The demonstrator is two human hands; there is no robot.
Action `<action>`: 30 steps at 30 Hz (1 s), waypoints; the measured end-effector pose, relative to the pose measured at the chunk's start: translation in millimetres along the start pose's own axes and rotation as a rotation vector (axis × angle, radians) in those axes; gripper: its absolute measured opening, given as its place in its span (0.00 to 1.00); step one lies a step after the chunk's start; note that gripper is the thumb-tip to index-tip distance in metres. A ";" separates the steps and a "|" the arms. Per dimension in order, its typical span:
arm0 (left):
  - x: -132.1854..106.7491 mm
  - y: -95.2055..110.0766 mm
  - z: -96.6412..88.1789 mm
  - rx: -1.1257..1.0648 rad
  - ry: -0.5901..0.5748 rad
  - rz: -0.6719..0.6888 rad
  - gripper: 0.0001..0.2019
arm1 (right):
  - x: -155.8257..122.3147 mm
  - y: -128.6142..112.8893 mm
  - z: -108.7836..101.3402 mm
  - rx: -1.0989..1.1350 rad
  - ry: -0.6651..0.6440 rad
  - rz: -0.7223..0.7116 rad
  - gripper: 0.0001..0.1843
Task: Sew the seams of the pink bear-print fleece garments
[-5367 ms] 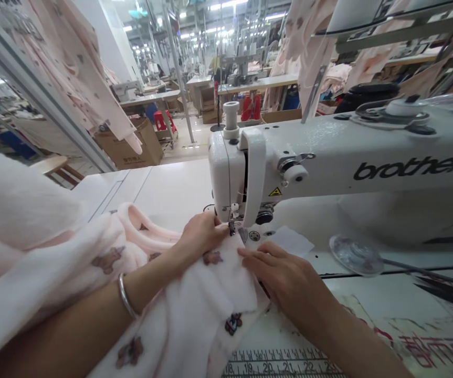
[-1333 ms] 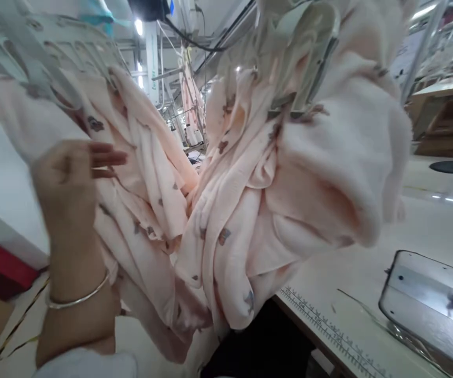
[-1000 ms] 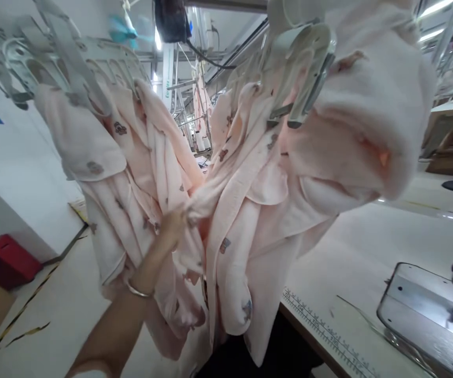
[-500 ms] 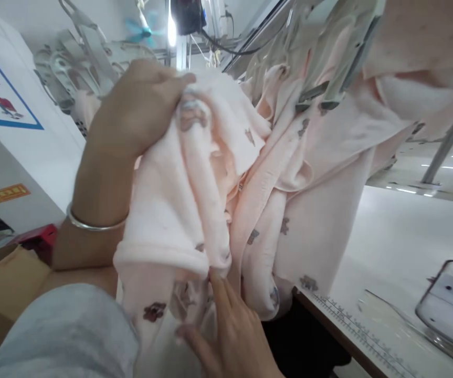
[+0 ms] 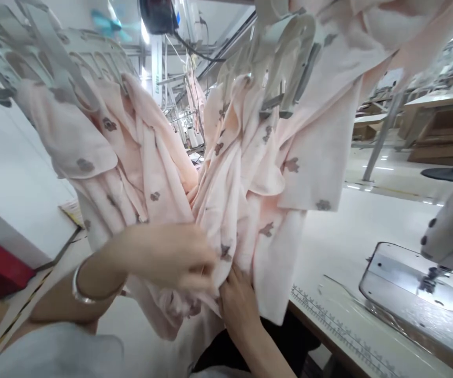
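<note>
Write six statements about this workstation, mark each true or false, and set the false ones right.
1. The right hand touches pale pink garments. True.
2. The garments are plain all over. False: small dark figures are scattered on them.
3. Clips hold garments up above the hands. True.
4. The left hand rests on the sewing machine. False: it is in front of the hanging garments, well apart from the sewing machine.
5. A ruler scale runs along an edge of the white table. True.
6. The silver bracelet is on the right wrist. False: it circles the left wrist.
</note>
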State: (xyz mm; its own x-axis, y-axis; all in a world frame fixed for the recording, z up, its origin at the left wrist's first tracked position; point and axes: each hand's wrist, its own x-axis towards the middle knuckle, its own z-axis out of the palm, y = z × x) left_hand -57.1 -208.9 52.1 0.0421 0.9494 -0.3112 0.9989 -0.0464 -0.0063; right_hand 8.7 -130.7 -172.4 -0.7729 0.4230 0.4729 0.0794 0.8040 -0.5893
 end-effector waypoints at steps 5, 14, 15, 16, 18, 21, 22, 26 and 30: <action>-7.8 1.8 39.7 -0.137 0.239 -0.027 0.48 | 16.8 -21.0 -91.8 0.262 0.170 0.126 0.07; 76.6 34.0 -40.4 0.172 1.057 0.171 0.24 | 19.8 -44.8 -216.3 -0.288 0.799 0.049 0.08; 87.9 38.1 -51.0 0.172 1.048 0.196 0.21 | 5.9 -41.1 -205.7 -0.371 0.861 0.064 0.08; 98.6 42.4 -60.0 0.161 1.017 0.222 0.21 | -7.9 -36.4 -190.7 -0.360 0.848 0.114 0.08; 116.9 51.2 -71.9 0.135 0.947 0.254 0.20 | -31.7 -25.4 -151.7 -0.148 0.631 0.123 0.10; 134.2 57.7 -76.2 0.129 0.904 0.220 0.18 | -56.4 -14.5 -90.6 0.021 0.570 0.247 0.14; 137.0 56.4 -75.2 0.139 0.901 0.188 0.18 | -62.8 -14.3 -74.0 0.108 0.541 0.266 0.15; 129.3 39.9 -71.2 0.135 0.909 0.060 0.17 | -82.0 -23.0 -37.1 0.368 0.379 0.248 0.24; 87.7 35.8 -75.6 -0.033 1.062 0.026 0.17 | -82.8 -20.1 -40.0 0.022 0.563 0.284 0.19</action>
State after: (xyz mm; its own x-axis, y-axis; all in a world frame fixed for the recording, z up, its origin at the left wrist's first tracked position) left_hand -16.1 -103.8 96.4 0.0442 0.7332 0.6786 0.9968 -0.0777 0.0190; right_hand 96.3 -165.2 -173.4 -0.2731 0.7786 0.5650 0.2154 0.6219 -0.7529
